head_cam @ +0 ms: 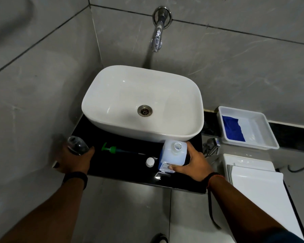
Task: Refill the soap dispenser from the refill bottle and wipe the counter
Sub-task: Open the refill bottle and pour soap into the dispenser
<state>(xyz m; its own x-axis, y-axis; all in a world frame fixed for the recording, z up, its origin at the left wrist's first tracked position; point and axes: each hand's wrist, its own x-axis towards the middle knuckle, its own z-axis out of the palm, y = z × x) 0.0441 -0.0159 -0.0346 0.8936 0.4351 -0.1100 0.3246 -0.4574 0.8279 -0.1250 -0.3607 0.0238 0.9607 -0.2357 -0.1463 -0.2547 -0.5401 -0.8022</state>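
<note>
Left hand (75, 161) curled round clear dispenser (77, 146), its mouth open, at left edge of counter (126, 174). Right hand (191, 160) grips refill bottle (172, 154), uncapped, mouth up; thumb on its lower label. Between the two grips: green pump (112, 149) lying flat, white cap (150, 162) just left of the bottle. Blue cloth (232, 128) in tray (249, 146), well right of right hand
</note>
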